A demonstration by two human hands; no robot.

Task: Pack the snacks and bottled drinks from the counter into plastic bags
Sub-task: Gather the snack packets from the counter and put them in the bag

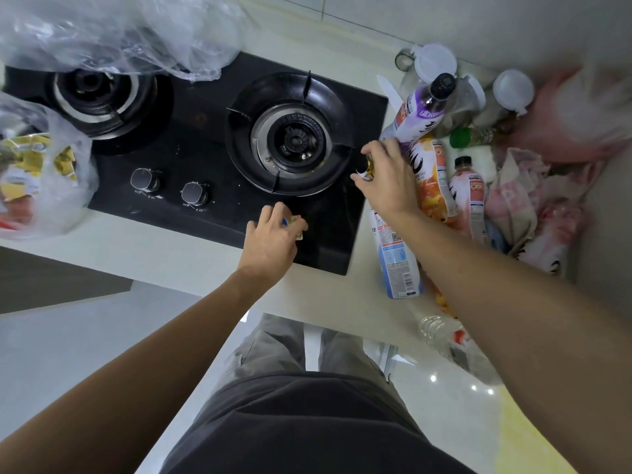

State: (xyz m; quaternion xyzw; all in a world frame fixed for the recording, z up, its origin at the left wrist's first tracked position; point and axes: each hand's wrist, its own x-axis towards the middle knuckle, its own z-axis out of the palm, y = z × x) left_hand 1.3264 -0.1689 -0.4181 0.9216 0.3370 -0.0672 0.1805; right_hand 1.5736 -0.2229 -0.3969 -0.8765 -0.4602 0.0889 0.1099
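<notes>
My left hand (273,236) grips a small gold snack packet (294,223) over the front edge of the black stove (205,148). My right hand (390,174) pinches another small gold-wrapped snack (368,171) at the stove's right edge. Beside it lie bottled drinks: a purple-labelled one (422,112), an orange one (432,179), a pink one (470,196) and a blue-white one (396,258). A clear plastic bag (44,172) holding yellow snacks sits at the left. Another clear bag (113,32) lies crumpled over the back left burner.
White-lidded jars (434,61) and a green-capped bottle (461,136) stand at the back right. A pink plastic bag (561,124) and crumpled cloth (526,200) fill the right corner. An empty clear bottle (441,331) lies near the counter edge. Stove knobs (171,186) face the front.
</notes>
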